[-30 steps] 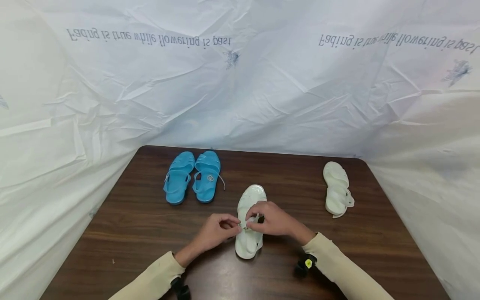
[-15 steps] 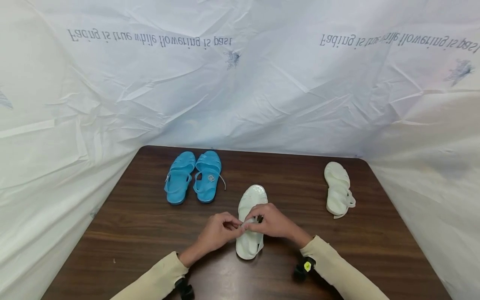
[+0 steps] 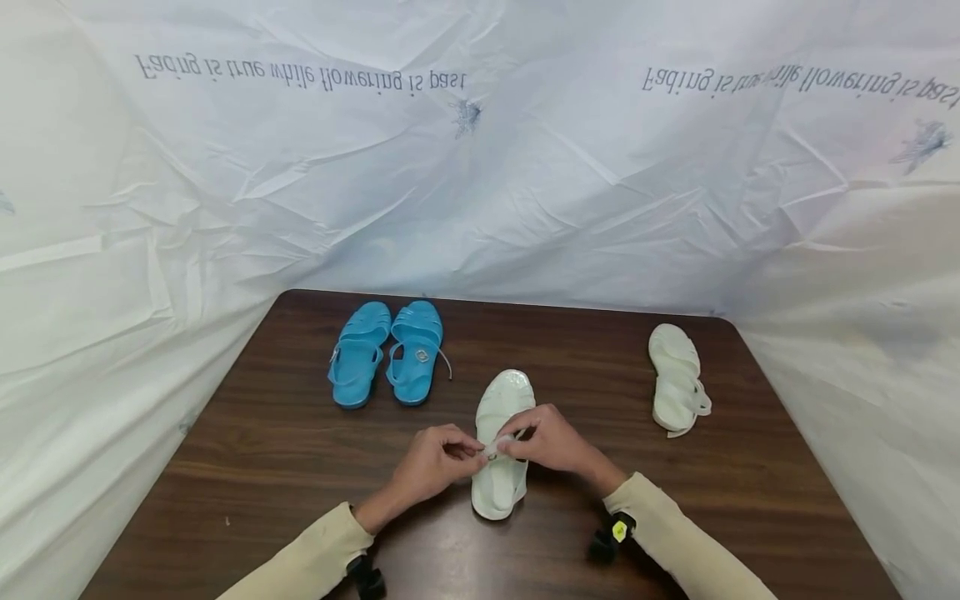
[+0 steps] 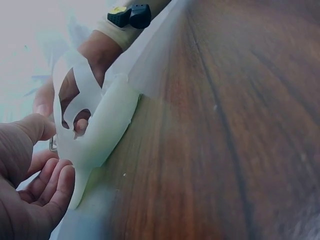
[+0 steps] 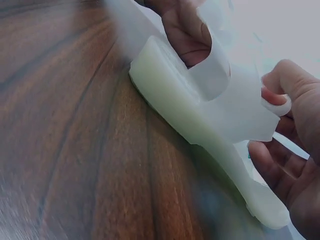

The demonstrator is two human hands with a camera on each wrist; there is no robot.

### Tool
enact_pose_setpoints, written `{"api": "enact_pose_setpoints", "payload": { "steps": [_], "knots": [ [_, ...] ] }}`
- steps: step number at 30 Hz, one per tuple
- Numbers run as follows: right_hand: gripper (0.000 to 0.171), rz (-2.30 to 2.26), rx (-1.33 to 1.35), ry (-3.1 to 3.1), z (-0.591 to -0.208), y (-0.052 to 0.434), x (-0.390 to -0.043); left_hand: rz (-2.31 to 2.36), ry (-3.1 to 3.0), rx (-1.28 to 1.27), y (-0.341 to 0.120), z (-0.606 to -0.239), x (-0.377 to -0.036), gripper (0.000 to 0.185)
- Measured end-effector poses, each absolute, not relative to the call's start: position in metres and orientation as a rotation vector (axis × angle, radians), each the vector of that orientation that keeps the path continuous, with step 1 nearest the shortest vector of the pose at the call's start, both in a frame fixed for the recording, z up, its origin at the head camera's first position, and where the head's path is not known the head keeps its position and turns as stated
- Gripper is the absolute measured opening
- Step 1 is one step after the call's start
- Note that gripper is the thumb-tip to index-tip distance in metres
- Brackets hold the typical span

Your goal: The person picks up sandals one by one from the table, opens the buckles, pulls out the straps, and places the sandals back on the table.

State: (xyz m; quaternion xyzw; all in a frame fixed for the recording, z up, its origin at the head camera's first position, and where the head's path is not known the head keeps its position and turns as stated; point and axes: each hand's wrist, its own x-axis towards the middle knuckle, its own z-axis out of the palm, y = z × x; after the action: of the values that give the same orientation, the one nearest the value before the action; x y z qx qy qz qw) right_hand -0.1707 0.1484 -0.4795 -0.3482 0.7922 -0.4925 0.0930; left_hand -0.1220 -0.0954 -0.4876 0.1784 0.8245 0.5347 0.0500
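Note:
A white sandal (image 3: 501, 393) lies on the table with its toe pointing away from me, under both hands. From its left side my left hand (image 3: 435, 461) pinches the ankle strap near a small metal buckle (image 4: 52, 144). Opposite it, my right hand (image 3: 553, 442) holds the white strap (image 3: 491, 447) between thumb and index finger, above the instep. In the right wrist view the strap end (image 5: 278, 106) shows between those fingers. How far the strap passes through the buckle is hidden by the fingertips.
A pair of blue sandals (image 3: 367, 321) stands side by side at the back left, one with its strap hanging loose. Another white sandal (image 3: 672, 354) lies at the back right. White printed sheeting (image 3: 480, 208) hangs behind the dark wooden table (image 3: 300, 500).
My fingertips came together over the buckle, then the right hand drew slightly right, so the strap shows between the hands again. The sandals have stayed in place.

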Motion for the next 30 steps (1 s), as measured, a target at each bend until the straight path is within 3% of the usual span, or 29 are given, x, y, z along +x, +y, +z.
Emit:
{"api": "enact_pose_setpoints", "payload": {
  "steps": [10,18,30],
  "knots": [
    [0.011,-1.380,-1.052,2.393,-0.470,0.140,-0.174,1.675,2.442,0.472,-0.109,-0.478,-0.127,0.035],
    [0.016,-1.223,-1.126,2.330,-0.463,0.108,-0.172,1.694,2.553,0.403,-0.123,-0.466,-0.137,0.016],
    [0.020,-1.165,-1.064,2.396,-0.461,0.123,-0.172,1.575,2.483,0.436,-0.117,-0.475,-0.133,0.017]
  ]
}}
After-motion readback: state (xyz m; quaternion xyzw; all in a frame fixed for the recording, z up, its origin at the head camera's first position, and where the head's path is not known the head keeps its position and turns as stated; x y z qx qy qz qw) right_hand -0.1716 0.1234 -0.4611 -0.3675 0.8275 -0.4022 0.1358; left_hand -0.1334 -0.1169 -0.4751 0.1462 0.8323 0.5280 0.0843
